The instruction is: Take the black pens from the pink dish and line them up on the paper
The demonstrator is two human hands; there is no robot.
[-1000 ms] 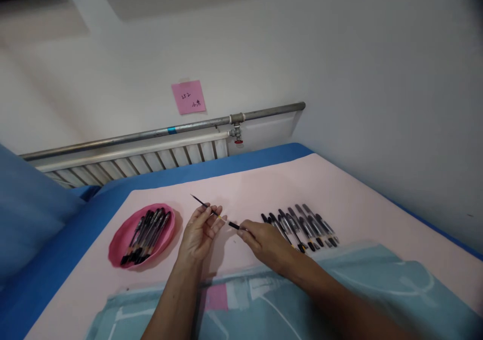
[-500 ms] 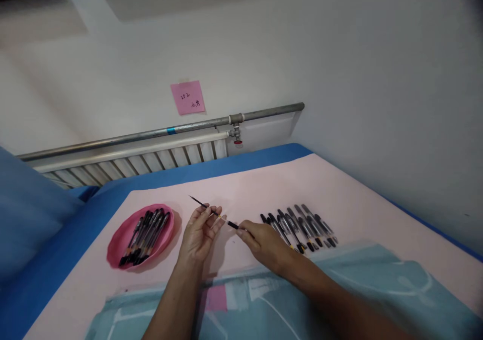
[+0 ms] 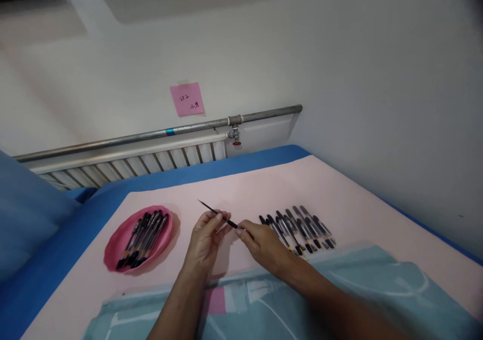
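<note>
- A dark pen refill (image 3: 209, 207) slants above the pale pink sheet (image 3: 234, 189) between two bare hands, its thin tip jutting beyond the left fingertips, toward the wall.
- On my head feed, the left hand (image 3: 206, 239) pinches the refill between thumb and fingers, partway along.
- The right hand (image 3: 262, 243), thumb against curled forefinger, grips the black piece (image 3: 232, 224) in line with the refill; the two hands are just beside each other.
- Hidden from me: the black piece's far end, under the right fingers, and how it joins the refill.
- Forearms are cut off by the lower edge; the teal cloth (image 3: 362, 269) is too.
- I count one refill in hand, one pink bowl (image 3: 109, 249) and one sticky note (image 3: 187, 99).
- Bowl pens (image 3: 145, 237) overlap and loose pen parts (image 3: 303, 232) blur: several of each, no exact count.
</note>
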